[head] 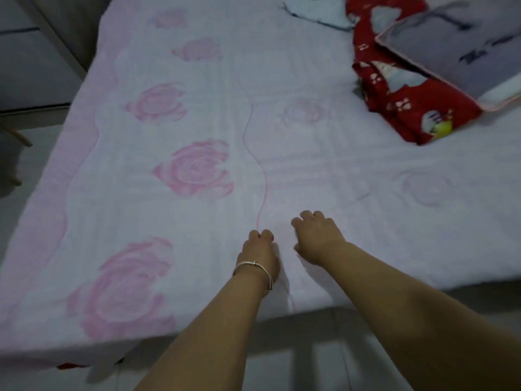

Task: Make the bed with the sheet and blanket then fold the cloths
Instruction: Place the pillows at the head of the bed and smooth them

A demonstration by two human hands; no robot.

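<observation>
A: Roses first, on the left. The sheet (pixel 197 122) with pink roses lies spread over the whole bed, its pink border hanging over the left side and its near hem just over the near edge. It looks mostly flat, with faint ripples near the middle.

B: And the hands?

A: Both rest on the sheet close to the near edge, just beside each other but apart. The left hand (pixel 260 253), with a bangle (pixel 255 270) at the wrist, has its fingers curled under, knuckles up; whether any cloth is pinched inside it I cannot tell. The right hand (pixel 317 239) lies palm down with fingers loosely bent and spread, gripping nothing that I can see.

B: How would that sheet handle?

A: Soft, thin and light, I judge. It should slide and wrinkle easily under a palm, so flat strokes outward suit it. For pulling it straight, the near hem or a corner is the place to hold, since a pinch in the middle would only raise a ridge.

B: And to the right?

A: A red patterned blanket (pixel 394 105) lies bunched at the far right, with a grey pillow (pixel 456 46) lying partly on it. It looks thicker and heavier; it is best lifted by two corners of one edge once the pillow is off.
</observation>
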